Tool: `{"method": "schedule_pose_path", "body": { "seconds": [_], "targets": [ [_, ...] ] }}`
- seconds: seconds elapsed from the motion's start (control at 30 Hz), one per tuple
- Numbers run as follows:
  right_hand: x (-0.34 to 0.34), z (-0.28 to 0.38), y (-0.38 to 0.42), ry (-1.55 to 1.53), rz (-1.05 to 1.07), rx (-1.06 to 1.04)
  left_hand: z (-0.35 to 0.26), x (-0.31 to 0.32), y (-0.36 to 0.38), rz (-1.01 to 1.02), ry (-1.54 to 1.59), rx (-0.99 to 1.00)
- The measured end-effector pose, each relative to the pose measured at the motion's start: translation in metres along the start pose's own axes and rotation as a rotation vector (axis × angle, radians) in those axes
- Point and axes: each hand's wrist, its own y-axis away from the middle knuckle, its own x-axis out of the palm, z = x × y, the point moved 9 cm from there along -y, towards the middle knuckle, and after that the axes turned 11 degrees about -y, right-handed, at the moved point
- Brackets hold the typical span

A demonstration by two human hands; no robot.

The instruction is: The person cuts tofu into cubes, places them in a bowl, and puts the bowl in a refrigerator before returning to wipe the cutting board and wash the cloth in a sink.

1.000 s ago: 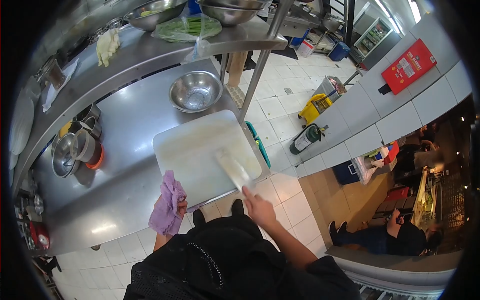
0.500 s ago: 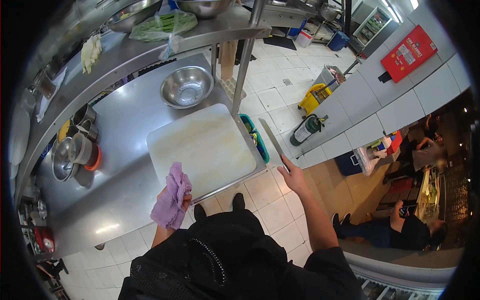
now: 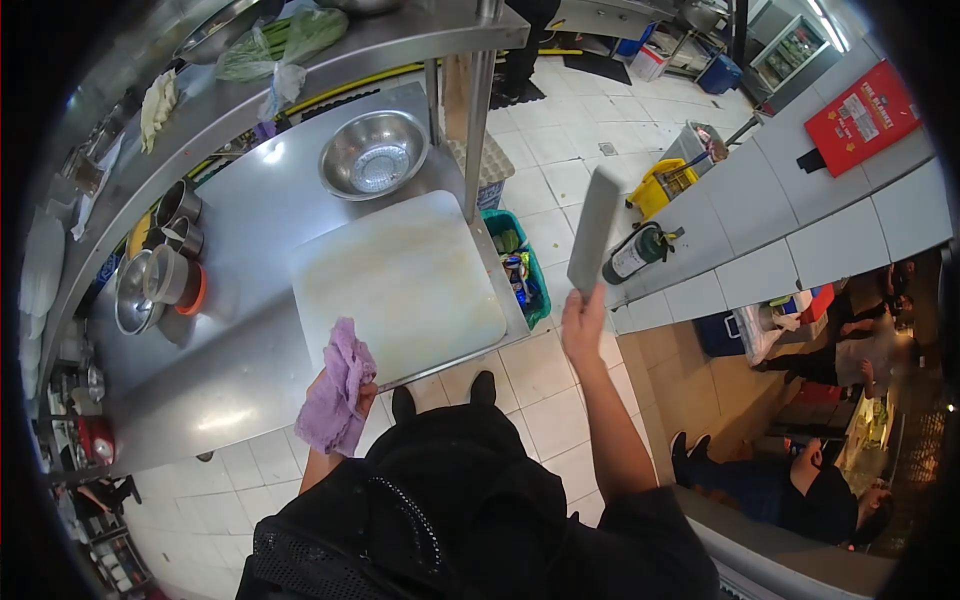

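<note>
A purple cloth (image 3: 337, 392) hangs bunched in my left hand (image 3: 367, 396), whose fingers close round it and are mostly hidden beneath it. My right hand (image 3: 583, 328) grips a kitchen knife (image 3: 596, 235) by its handle, with the broad face of the blade turned toward me and the tip up. The knife is held over the floor, to the right of the counter. In front of me a white cutting board (image 3: 400, 290) lies on the steel counter (image 3: 240, 300). Behind the board stands a steel bowl (image 3: 373, 155).
A teal bin (image 3: 540, 290) with packages stands beside the counter. A fire extinguisher (image 3: 640, 252) is by the tiled wall at right. Pots and a bowl (image 3: 135, 290) sit on the counter's left. Other people (image 3: 800, 480) are at far right.
My right hand has turned the knife from edge-on to its broad side and raised it slightly. My left hand keeps the cloth in nearly the same place. A person's legs now show at the back.
</note>
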Motion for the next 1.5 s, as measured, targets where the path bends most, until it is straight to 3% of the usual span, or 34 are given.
{"method": "schedule_pose_path", "body": {
  "seconds": [0.03,0.1,0.13,0.2,0.27,0.33,0.47,0.53,0.7,0.8,0.83,0.93,1.17,1.3,1.43,1.5],
  "targets": [
    [0.004,-0.039,0.002,-0.005,0.009,0.004,0.004,0.003,0.002,-0.029,0.035,0.005],
    [0.026,-0.122,0.001,0.547,0.318,0.131,0.01,0.004,0.001,-0.032,0.052,0.031],
    [0.023,-0.126,0.007,0.541,0.335,0.128,0.012,0.003,0.003,-0.038,0.062,0.046],
    [0.009,-0.141,0.016,0.5,0.312,0.317,0.014,0.002,0.001,-0.046,0.086,0.085],
    [0.003,-0.108,0.021,0.54,0.299,0.344,0.018,-0.007,0.006,-0.071,0.102,0.105],
    [0.006,-0.051,0.029,0.352,0.286,0.027,0.023,-0.017,0.017,-0.096,0.102,0.1],
    [0.04,0.024,0.119,0.285,0.559,-0.161,0.035,-0.009,0.017,-0.08,0.099,0.073],
    [0.062,0.042,0.163,0.565,0.92,0.085,0.037,0.006,0.007,-0.055,0.136,0.068],
    [0.036,0.02,0.164,0.706,0.926,-0.141,0.039,0.022,-0.005,-0.021,0.062,0.089],
    [-0.008,-0.01,0.081,0.752,0.747,0.055,0.039,0.013,-0.002,-0.041,0.053,0.091],
    [-0.015,-0.005,0.056,0.739,0.653,-0.021,0.041,0.009,0.001,-0.055,0.032,0.091],
    [-0.009,0.015,0.047,0.64,0.654,-0.025,0.046,0.001,0.0,-0.034,0.04,0.053],
    [-0.007,0.033,0.15,0.665,0.882,0.008,0.04,0.005,0.006,-0.073,0.055,0.117],
    [-0.011,0.021,0.105,0.726,0.831,-0.056,0.044,-0.008,0.001,-0.064,0.021,0.072],
    [-0.011,0.04,0.119,0.673,0.731,-0.061,0.042,0.029,0.004,0.011,0.094,0.078],
    [0.0,0.05,0.135,0.663,0.743,-0.123,0.044,0.018,0.008,-0.015,0.086,0.082]
  ]
}}
